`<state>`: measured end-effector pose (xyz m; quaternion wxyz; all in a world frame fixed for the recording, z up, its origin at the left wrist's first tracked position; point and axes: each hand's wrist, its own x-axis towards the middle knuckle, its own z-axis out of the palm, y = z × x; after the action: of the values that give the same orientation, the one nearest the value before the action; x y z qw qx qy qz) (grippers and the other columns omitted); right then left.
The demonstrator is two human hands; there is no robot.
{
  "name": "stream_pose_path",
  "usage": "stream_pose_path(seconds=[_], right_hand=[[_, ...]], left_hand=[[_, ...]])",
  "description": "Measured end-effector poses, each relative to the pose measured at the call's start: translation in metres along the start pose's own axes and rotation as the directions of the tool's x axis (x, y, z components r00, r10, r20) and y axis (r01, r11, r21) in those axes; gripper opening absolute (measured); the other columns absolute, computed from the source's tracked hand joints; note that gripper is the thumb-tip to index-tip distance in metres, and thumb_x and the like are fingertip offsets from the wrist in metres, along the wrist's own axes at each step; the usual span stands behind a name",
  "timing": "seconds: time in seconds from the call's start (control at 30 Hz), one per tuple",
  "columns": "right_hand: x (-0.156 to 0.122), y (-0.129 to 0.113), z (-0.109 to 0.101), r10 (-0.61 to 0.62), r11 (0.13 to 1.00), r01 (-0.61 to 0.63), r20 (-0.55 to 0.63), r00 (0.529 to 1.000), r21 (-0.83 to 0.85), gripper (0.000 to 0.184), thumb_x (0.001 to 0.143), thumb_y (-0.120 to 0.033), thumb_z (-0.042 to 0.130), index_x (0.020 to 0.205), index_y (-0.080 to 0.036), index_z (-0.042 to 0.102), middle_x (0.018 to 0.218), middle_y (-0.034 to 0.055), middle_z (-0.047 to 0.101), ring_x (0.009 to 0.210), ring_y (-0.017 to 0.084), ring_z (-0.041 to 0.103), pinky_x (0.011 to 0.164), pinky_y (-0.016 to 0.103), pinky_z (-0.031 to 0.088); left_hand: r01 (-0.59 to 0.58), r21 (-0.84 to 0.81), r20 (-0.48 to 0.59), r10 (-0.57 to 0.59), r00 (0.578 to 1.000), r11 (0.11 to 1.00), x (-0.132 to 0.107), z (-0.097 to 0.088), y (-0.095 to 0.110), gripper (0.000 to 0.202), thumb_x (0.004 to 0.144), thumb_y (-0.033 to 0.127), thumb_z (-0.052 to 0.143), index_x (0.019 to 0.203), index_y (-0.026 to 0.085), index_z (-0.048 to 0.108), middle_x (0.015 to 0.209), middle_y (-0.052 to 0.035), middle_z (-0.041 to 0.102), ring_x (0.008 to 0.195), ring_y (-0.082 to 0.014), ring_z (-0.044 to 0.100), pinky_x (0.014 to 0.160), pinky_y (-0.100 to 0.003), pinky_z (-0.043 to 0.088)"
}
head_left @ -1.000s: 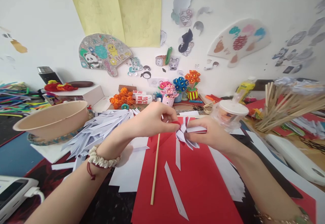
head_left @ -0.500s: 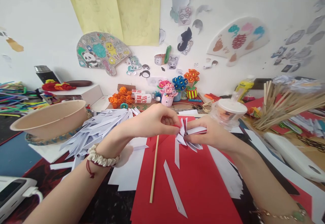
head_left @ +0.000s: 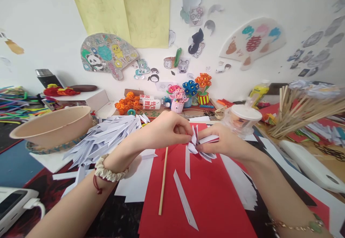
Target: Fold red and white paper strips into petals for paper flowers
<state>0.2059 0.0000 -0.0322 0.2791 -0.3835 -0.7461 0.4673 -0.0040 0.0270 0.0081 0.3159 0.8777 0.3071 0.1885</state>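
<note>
Both of my hands meet above a red paper sheet. My right hand is closed on a white folded-paper pinwheel, its pointed blades fanning out between the fingers. My left hand pinches the pinwheel's left side with fingertips pressed together. One long white strip hangs down from the pinwheel. A thin wooden stick and a loose folded white strip lie on the red sheet below the hands.
A pile of folded white strips lies left, beside a tan bowl. A lidded plastic cup and a bundle of wooden sticks stand right. Pipe-cleaner flowers line the wall. A white device sits at the near left.
My left fingers have closed in tighter on the pinwheel's left side. The hands and pinwheel have stayed in nearly the same place above the red sheet.
</note>
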Motion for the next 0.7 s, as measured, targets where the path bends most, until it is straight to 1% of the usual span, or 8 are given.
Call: stream_pose_path(seconds=[0.27, 0.33, 0.4, 0.47, 0.53, 0.57, 0.63, 0.7], right_hand=[[-0.001, 0.003, -0.002, 0.062, 0.996, -0.063, 0.021, 0.998, 0.056, 0.016, 0.080, -0.028, 0.070, 0.088, -0.017, 0.079, 0.070, 0.0028, 0.070, 0.061, 0.016, 0.060, 0.056, 0.026, 0.047], [0.001, 0.009, -0.004, 0.053, 0.994, -0.048, -0.050, 0.997, 0.095, 0.037, 0.083, -0.043, 0.070, 0.110, -0.018, 0.073, 0.086, 0.0059, 0.073, 0.068, 0.018, 0.064, 0.061, 0.028, 0.050], [0.003, 0.015, -0.005, -0.036, 0.984, 0.066, -0.182, 0.983, 0.163, 0.070, 0.082, -0.063, 0.065, 0.137, -0.022, 0.053, 0.108, 0.0110, 0.071, 0.085, 0.022, 0.067, 0.075, 0.034, 0.054], [0.005, 0.018, -0.004, -0.222, 0.954, 0.282, -0.392, 0.893, 0.101, 0.089, 0.073, -0.075, 0.065, 0.144, -0.028, 0.038, 0.124, 0.0124, 0.062, 0.103, 0.027, 0.065, 0.086, 0.039, 0.053], [0.007, 0.018, 0.000, -0.433, 0.899, 0.391, -0.520, 0.736, -0.195, 0.093, 0.063, -0.069, 0.078, 0.139, -0.031, 0.041, 0.134, 0.0116, 0.054, 0.116, 0.030, 0.059, 0.096, 0.043, 0.050], [0.008, 0.017, 0.003, -0.522, 0.852, 0.382, -0.527, 0.671, -0.357, 0.085, 0.064, -0.062, 0.083, 0.134, -0.031, 0.046, 0.136, 0.0116, 0.052, 0.122, 0.031, 0.055, 0.100, 0.045, 0.047], [0.009, 0.015, 0.009, -0.651, 0.719, 0.291, -0.467, 0.598, -0.631, 0.056, 0.076, -0.045, 0.081, 0.123, -0.029, 0.056, 0.131, 0.0108, 0.056, 0.125, 0.032, 0.053, 0.103, 0.047, 0.045], [0.009, 0.014, 0.015, -0.735, 0.608, 0.214, -0.439, 0.517, -0.764, 0.043, 0.083, -0.036, 0.076, 0.121, -0.028, 0.057, 0.123, 0.0109, 0.060, 0.119, 0.031, 0.057, 0.102, 0.049, 0.045]], left_hand=[[0.010, 0.003, -0.003, -0.010, 1.000, 1.000, -0.001, 0.002, 0.002, 0.013, 0.070, 0.003, 0.061, 0.067, 0.014, 0.067, 0.055, 0.0043, 0.060, 0.049, -0.0061, 0.052, 0.048, -0.016, 0.038], [0.062, -0.074, -0.037, -0.065, 0.997, 0.995, 0.000, 0.001, 0.002, 0.012, 0.069, 0.005, 0.061, 0.067, 0.014, 0.069, 0.055, 0.0038, 0.061, 0.050, -0.0066, 0.052, 0.047, -0.016, 0.038], [0.126, -0.214, -0.112, -0.153, 0.982, 0.969, 0.000, -0.002, 0.000, 0.010, 0.069, 0.007, 0.063, 0.067, 0.014, 0.071, 0.056, 0.0028, 0.062, 0.051, -0.0069, 0.051, 0.047, -0.017, 0.038], [0.187, -0.419, -0.180, -0.283, 0.942, 0.888, 0.001, -0.004, -0.003, 0.006, 0.067, 0.009, 0.068, 0.064, 0.013, 0.071, 0.055, 0.0018, 0.062, 0.050, -0.0068, 0.050, 0.045, -0.017, 0.036], [0.213, -0.597, -0.194, -0.397, 0.897, 0.773, 0.002, -0.006, -0.005, 0.003, 0.066, 0.011, 0.072, 0.063, 0.012, 0.070, 0.053, 0.0019, 0.061, 0.046, -0.0059, 0.047, 0.041, -0.017, 0.033], [0.215, -0.651, -0.193, -0.433, 0.881, 0.728, 0.002, -0.007, -0.005, 0.004, 0.066, 0.013, 0.073, 0.064, 0.013, 0.070, 0.052, 0.0023, 0.060, 0.044, -0.0053, 0.046, 0.040, -0.017, 0.033], [0.210, -0.701, -0.197, -0.468, 0.862, 0.682, 0.002, -0.007, -0.004, 0.006, 0.067, 0.016, 0.074, 0.069, 0.013, 0.069, 0.053, 0.0024, 0.061, 0.043, -0.0048, 0.046, 0.040, -0.017, 0.034], [0.206, -0.746, -0.183, -0.493, 0.851, 0.633, 0.001, -0.005, -0.001, 0.008, 0.068, 0.016, 0.075, 0.071, 0.013, 0.068, 0.057, 0.0014, 0.063, 0.045, -0.0044, 0.049, 0.043, -0.016, 0.038]])
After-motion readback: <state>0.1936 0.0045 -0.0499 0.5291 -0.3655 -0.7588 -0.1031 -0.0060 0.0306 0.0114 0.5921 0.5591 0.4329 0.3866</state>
